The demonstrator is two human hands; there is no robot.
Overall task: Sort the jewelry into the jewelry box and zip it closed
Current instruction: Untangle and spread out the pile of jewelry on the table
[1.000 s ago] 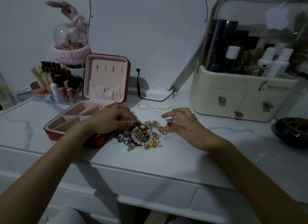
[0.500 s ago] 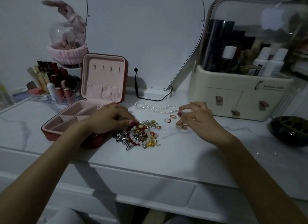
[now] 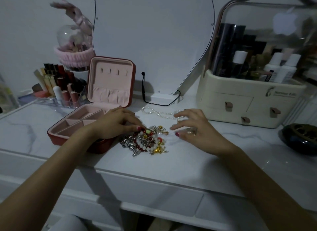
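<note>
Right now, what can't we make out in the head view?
- Jewelry pile: pieces tangled and dim; no count possible.
- Right hand: covers whatever lies beneath it; blurred fingers, so a hold cannot be told.
- Jewelry box: left hand and its forearm cover the near right compartments; zipper not visible.
- Pearl necklace: right end hidden behind the right hand.

The jewelry box [image 3: 96, 127] is dark red outside and pale pink inside, lid and compartments alike. The jewelry pile [image 3: 145, 140] mixes silver, gold, red and white beads, with one yellow-green bead on top. A white pearl necklace [image 3: 154, 111] lies on the white tabletop [image 3: 180, 160], which is veined with grey marbling. The organiser [image 3: 247, 100] is cream with dusty pink drawer tabs. Both hands [image 3: 116, 123] wear red nail polish.
</note>
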